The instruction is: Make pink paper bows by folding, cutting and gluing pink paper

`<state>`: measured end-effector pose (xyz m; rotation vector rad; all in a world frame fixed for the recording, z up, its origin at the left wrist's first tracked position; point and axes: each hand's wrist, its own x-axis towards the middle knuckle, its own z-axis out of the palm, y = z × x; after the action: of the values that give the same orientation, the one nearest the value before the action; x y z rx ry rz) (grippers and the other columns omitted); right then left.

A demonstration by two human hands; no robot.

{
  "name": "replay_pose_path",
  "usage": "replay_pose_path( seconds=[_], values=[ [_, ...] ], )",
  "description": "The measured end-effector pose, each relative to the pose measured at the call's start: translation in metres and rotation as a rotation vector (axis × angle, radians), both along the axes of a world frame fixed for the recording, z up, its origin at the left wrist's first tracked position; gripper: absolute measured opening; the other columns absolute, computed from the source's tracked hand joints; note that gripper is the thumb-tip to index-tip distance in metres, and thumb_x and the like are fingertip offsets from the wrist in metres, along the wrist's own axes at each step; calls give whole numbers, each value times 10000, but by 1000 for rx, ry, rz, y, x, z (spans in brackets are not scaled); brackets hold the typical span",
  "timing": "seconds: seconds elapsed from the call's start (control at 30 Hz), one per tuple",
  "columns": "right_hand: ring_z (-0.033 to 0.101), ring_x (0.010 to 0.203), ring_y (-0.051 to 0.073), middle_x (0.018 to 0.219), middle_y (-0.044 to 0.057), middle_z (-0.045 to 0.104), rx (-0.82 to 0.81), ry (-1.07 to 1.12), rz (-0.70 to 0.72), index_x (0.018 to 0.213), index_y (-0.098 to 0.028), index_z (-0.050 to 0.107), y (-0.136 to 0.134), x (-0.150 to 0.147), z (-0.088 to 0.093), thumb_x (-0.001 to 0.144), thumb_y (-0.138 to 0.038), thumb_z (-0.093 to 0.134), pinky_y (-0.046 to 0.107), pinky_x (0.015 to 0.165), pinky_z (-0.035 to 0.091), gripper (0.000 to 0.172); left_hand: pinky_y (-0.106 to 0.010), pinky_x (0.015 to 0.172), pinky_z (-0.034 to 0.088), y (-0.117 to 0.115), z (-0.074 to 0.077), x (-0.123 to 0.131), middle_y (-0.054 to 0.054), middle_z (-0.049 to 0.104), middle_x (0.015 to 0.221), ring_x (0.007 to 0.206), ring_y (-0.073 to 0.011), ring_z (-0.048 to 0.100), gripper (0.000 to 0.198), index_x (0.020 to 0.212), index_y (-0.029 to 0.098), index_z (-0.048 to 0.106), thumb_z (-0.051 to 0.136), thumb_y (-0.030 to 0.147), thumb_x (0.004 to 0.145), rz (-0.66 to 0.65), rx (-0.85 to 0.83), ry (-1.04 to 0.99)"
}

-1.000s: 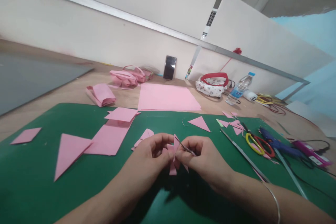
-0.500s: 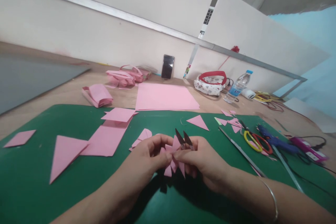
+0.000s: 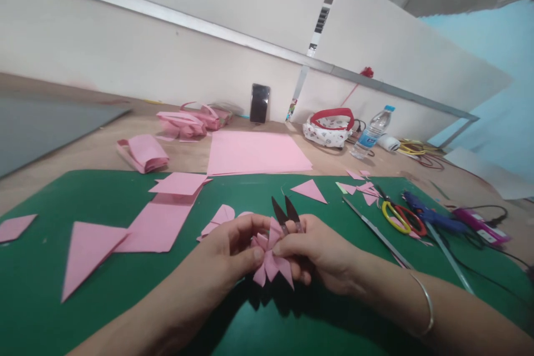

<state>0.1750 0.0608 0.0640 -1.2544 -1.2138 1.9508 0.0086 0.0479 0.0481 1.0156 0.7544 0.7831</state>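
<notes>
Pink paper flower [image 3: 272, 266] now more open to view than a second ago, dark scissor blades [image 3: 292, 210] steeper and apart.

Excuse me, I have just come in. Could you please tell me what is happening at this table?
A person holds a piece of cut pink paper with pointed petals between the left hand and the right hand. The right hand also holds a dark two-bladed cutter, its blades pointing up and apart. Below is a green mat with loose pink pieces; yellow-and-red scissors and a blue glue gun lie to the right.
</notes>
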Motion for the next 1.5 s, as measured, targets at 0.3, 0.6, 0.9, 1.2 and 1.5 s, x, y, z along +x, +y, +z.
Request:
replay_pose_path(
  seconds=[0.3, 0.6, 0.9, 1.2, 1.5],
  values=[
    [374, 260, 26, 341, -35, 489, -77, 87, 24, 490, -108, 558, 1, -1, -2, 612, -134, 585, 127, 288, 260, 128, -308, 737, 421, 0, 1, -1, -7, 574, 812, 783, -166, 559, 103, 885, 205, 566, 589, 225, 786, 41, 40, 60],
    [376, 319, 15, 423, -42, 502, -25, 94, 5, 613, -71, 639, -2, -3, -5, 653, -141, 614, 135, 326, 261, 85, -280, 720, 401, 4, -4, -2, 12, 589, 818, 762, -134, 541, 202, 1005, 236, 535, 591, 242, 811, 53, 41, 22],
    [419, 420, 48, 568, -25, 551, 259, -40, -5, 734, -128, 626, -4, -3, -5, 693, -476, 707, 173, 390, 319, 360, -239, 633, 408, 4, 0, 0, 16, 597, 778, 669, -116, 519, 124, 892, 222, 586, 614, 226, 771, 118, 73, -9],
    [446, 526, 71, 595, -26, 556, 306, 56, 54, 731, -123, 622, 7, 4, -12, 664, -446, 750, 216, 530, 345, 353, -243, 673, 400, 6, 2, -4, 34, 521, 843, 731, -102, 502, 147, 935, 243, 545, 618, 271, 810, 77, 57, 1],
    [464, 531, 69, 596, -38, 549, 222, 100, 36, 723, -131, 613, 9, 1, -17, 649, -349, 774, 222, 563, 361, 280, -216, 637, 415, 6, 2, -5, 42, 574, 811, 683, -81, 517, 170, 922, 234, 542, 635, 315, 806, 90, 165, 19]
  ],
)
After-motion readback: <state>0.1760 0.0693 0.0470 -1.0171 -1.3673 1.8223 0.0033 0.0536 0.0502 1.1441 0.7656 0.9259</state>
